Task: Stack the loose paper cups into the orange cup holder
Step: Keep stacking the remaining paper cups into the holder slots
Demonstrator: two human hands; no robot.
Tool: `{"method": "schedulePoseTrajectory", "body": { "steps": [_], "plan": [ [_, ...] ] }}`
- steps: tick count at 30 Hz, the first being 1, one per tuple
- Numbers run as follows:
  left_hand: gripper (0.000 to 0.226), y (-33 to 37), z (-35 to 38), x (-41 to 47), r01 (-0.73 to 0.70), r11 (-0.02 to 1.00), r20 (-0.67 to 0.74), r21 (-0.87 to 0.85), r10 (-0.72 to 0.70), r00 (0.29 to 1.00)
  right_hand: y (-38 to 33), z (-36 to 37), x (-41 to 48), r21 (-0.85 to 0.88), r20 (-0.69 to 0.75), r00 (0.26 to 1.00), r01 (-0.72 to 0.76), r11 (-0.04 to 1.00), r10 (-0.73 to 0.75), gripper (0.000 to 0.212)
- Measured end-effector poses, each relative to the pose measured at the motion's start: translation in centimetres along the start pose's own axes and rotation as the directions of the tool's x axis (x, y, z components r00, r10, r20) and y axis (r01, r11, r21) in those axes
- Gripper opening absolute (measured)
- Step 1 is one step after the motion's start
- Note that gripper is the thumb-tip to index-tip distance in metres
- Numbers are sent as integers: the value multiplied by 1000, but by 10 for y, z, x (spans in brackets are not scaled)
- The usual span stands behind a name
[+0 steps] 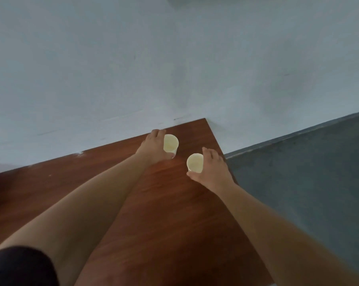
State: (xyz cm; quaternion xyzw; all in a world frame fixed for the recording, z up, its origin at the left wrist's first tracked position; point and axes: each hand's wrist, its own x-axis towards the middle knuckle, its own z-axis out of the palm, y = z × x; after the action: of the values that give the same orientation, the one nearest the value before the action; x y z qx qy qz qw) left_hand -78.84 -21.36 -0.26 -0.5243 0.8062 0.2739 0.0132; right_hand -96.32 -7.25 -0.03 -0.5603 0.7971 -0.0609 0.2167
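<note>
Two pale yellow paper cups stand upright, mouths up, near the far right corner of a brown wooden table [158,203]. My left hand [153,146] wraps around the left side of the farther cup [170,143], thumb at its near base. My right hand [212,168] curls around the right side of the nearer cup [194,163], thumb under its near rim. Both arms are stretched far out over the table. No orange cup holder is in view.
A pale blue-white wall [174,69] rises directly behind the table's far edge. The table's right edge drops to a dark grey floor [308,172]. A dark sleeve [19,267] shows at the bottom left.
</note>
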Motion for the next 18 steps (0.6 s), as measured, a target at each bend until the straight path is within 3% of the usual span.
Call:
{"method": "schedulePoseTrajectory", "body": {
  "steps": [3,6,11,18],
  "plan": [
    [106,-5,17,18,-16,999,52,35,14,999,8,14,12,-35,24,999,31,999,-30,101],
    [93,-10,23,26,-69,996,73,63,64,995,14,25,18,-80,29,994,109,991,-107,91],
    [79,-15,23,20,-84,995,31,44,83,996,9,32,19,-90,-45,983,173,981,-177,73],
    [80,-54,-22,-37,31,996,-120,-86,-41,992,-45,8,15,-4,-101,975,200,980,-199,72]
  ]
}}
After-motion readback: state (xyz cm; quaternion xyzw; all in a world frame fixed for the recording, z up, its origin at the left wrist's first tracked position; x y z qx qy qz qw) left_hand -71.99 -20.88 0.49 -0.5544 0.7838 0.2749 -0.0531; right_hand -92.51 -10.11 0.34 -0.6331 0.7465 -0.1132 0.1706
